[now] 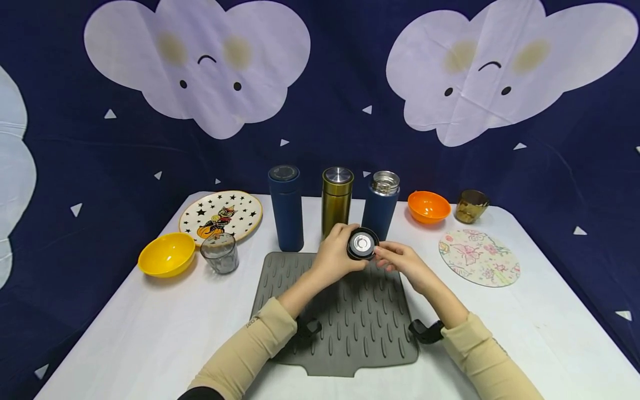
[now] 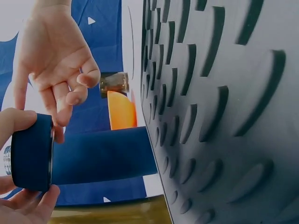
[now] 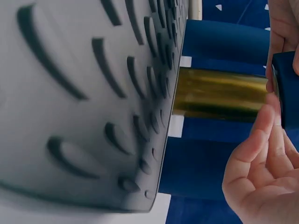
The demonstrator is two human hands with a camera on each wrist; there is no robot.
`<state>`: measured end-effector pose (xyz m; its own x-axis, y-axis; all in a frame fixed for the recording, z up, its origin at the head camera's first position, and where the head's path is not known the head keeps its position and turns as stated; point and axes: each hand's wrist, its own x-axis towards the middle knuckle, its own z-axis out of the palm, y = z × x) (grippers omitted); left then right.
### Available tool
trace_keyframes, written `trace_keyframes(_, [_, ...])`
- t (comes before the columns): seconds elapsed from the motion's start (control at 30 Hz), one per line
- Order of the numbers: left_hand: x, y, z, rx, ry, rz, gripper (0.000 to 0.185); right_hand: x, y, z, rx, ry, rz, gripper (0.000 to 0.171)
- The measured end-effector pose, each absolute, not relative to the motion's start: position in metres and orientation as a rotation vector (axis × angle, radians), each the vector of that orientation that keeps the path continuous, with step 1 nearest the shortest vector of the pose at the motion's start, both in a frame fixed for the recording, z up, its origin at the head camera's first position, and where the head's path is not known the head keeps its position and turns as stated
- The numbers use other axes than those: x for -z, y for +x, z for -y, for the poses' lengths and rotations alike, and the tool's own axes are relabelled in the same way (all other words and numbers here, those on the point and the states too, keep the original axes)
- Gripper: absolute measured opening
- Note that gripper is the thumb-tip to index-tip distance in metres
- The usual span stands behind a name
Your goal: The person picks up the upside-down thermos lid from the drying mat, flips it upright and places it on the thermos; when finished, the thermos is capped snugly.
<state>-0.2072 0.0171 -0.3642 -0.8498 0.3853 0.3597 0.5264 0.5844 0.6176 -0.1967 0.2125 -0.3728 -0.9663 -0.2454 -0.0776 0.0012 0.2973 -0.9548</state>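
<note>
Blue lid (image 1: 362, 244) being gripped by left hand (image 1: 336, 256) fingers; right hand (image 1: 402, 261) fingers hovering relaxed beside it; lidless blue flask (image 1: 381, 203) standing behind, contents unclear.

White table (image 1: 125, 333), grey ridged mat (image 1: 350, 328) at front centre; both hands sit over the mat's back edge w/ a dark lid (image 1: 362, 244) between them. Just behind the hands, three flasks in a row block the back centre: blue flask (image 1: 286, 208), gold flask (image 1: 336, 200), open blue flask (image 1: 381, 203), w/ narrow gaps between. Left side is crowded: star plate (image 1: 221, 215), yellow bowl (image 1: 166, 254), glass (image 1: 220, 253). Back right corner holds orange bowl (image 1: 429, 206) & gold cup (image 1: 471, 206); floral coaster (image 1: 479, 258) lies flat nearby. Bare tabletop runs along the front edge & both front corners.
</note>
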Motion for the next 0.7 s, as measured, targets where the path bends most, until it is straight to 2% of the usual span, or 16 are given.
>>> trace_keyframes(0.3, [0.367, -0.207, -0.017, 1.155, -0.813, 2.587, 0.081, 0.378, -0.197, -0.212, 1.888, -0.289, -2.187, 0.050])
trace_keyframes(0.47, [0.365, -0.211, -0.012, 1.479, -0.765, 2.645, 0.092, 0.378, -0.195, -0.209, 2.003, -0.367, -2.191, 0.042])
trace_keyframes(0.7, [0.355, -0.220, 0.000, 2.212, -0.533, 2.664, 0.069, 0.379, -0.187, -0.204, 1.988, -0.655, -2.498, 0.037])
